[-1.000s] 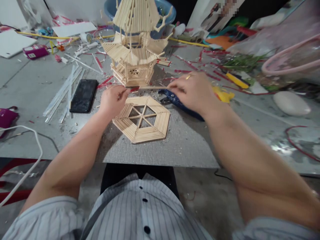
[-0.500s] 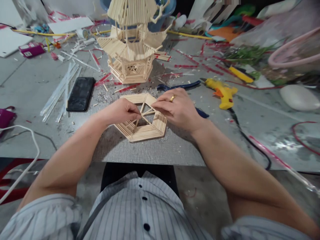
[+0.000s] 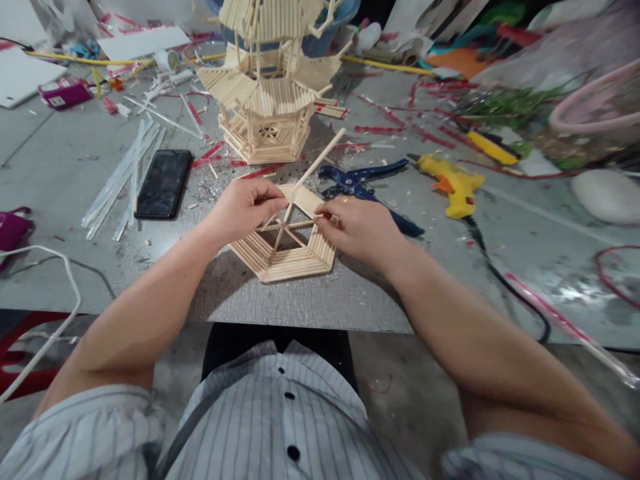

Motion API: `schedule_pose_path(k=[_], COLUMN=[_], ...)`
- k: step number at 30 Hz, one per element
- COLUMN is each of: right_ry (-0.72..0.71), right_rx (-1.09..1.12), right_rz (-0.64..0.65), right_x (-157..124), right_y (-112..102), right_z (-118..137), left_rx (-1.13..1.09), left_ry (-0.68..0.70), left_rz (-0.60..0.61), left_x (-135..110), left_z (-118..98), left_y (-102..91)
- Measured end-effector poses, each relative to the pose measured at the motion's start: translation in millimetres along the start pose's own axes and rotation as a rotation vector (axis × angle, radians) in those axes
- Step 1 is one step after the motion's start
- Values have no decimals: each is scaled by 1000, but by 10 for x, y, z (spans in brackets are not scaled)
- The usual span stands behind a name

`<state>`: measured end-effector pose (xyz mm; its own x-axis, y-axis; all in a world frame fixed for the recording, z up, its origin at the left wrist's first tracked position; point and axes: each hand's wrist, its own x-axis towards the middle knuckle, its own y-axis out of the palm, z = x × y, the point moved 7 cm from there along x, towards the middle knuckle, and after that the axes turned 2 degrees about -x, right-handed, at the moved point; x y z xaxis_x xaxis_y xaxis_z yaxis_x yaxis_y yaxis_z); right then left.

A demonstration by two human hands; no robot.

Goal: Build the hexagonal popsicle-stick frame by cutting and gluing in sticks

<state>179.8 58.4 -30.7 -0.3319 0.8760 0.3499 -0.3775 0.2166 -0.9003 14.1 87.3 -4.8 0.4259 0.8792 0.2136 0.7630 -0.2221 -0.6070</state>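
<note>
A flat hexagonal frame of thin wooden sticks (image 3: 295,267) lies on the table, its open middle crossed by spokes. My left hand (image 3: 250,208) is over its upper left side, thumb and fingers pinched on a loose wooden stick (image 3: 323,157) that slants up and away past the far rim. On the right side of the frame is my right hand (image 3: 357,227), thumb and forefinger pressed together near the end of a spoke; what they pinch is hidden. Blue pliers (image 3: 363,180) lie just beyond it, partly covered by the hand.
A pagoda model of wooden sticks (image 3: 267,100) stands behind the frame. Left are a black phone (image 3: 164,185) and clear glue sticks (image 3: 123,177). A yellow glue gun (image 3: 453,183) with a black cord lies right. Red strips and scraps litter the back.
The loose stick has come into view, slanting away from my left hand. My left hand has risen slightly from the centre; my right has moved down to the frame's right side, uncovering the pliers.
</note>
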Motion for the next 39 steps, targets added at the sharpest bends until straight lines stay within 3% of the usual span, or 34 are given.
schedule_pose_path(k=[6, 11, 14, 21, 28, 36, 39], right_ry=[104, 144, 148, 75, 36, 199, 189], right_rx=[281, 62, -23, 219, 263, 177, 171], right_rz=[9, -64, -18, 46, 61, -124, -123], right_x=[0, -21, -8, 23, 14, -28, -29], right_y=[2, -22, 42, 80, 101, -134, -160], right_z=[7, -100, -165, -105, -48, -116, -105], left_rx=[-60, -46, -58, -30, 155, 292, 316], left_ry=[-20, -15, -19, -59, -49, -64, -64], left_rz=[110, 63, 48, 162, 195, 270, 292], left_x=[-62, -46, -44, -73, -45, -37, -42], left_z=[-56, -21, -11, 5, 45, 80, 98], left_y=[138, 120, 116, 195, 165, 201, 224])
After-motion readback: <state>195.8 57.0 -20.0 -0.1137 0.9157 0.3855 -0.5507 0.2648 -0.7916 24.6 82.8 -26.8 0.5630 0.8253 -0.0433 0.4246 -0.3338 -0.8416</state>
